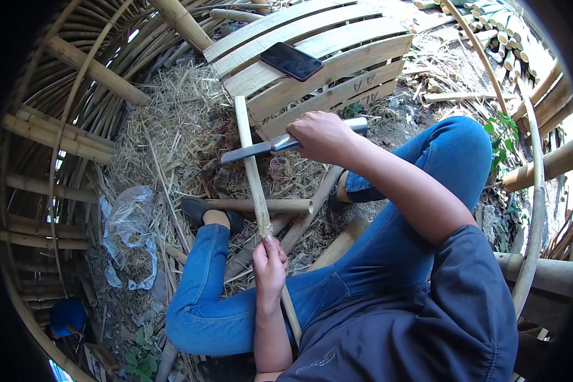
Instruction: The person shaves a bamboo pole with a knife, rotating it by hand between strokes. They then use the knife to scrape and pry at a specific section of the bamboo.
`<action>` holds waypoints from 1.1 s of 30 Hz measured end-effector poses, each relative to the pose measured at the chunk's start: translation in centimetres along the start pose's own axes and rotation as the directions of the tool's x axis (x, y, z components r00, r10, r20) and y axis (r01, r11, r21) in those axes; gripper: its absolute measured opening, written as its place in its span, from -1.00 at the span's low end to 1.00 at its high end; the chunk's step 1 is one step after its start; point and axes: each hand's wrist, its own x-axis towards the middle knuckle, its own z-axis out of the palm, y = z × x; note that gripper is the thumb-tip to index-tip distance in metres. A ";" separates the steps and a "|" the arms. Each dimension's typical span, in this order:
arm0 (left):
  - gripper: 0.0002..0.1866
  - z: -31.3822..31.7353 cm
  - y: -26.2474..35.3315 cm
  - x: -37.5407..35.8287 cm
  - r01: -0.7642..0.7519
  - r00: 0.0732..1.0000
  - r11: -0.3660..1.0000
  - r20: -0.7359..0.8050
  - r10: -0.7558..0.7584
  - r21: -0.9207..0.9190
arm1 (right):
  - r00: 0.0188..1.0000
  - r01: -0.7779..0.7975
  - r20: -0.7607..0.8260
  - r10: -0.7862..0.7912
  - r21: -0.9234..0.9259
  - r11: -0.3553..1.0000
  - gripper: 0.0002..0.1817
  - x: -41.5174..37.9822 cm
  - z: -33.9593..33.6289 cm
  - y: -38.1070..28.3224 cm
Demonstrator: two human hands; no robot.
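Note:
My left hand (pixel 270 264) is closed round a pale bamboo strip (pixel 251 159), low down near my thigh. The strip slants from my lap up to the wooden crate. Frayed fibres show on it just above my left fingers. In my right hand (pixel 325 137) is the metal handle of a knife, gripped in a fist. Its straight grey blade (pixel 245 153) lies across the upper part of the strip, seemingly against it. A bamboo pole piece (pixel 280 205) is on the ground behind the strip.
A slatted wooden crate (pixel 356 63) with a black phone (pixel 291 62) on top stands ahead. Shavings (pixel 172 121) cover the ground. A clear plastic bag (pixel 130 219) lies left. Cut bamboo (pixel 509 32) is stacked far right, and bamboo poles (pixel 63 137) line the left side.

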 end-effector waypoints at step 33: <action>-0.54 -0.2 -2.9 0.8 -0.183 0.933 0.850 -0.186 0.309 0.494 | 0.999 0.025 -0.022 -0.023 0.108 0.994 -0.88 0.2 5.3 -3.3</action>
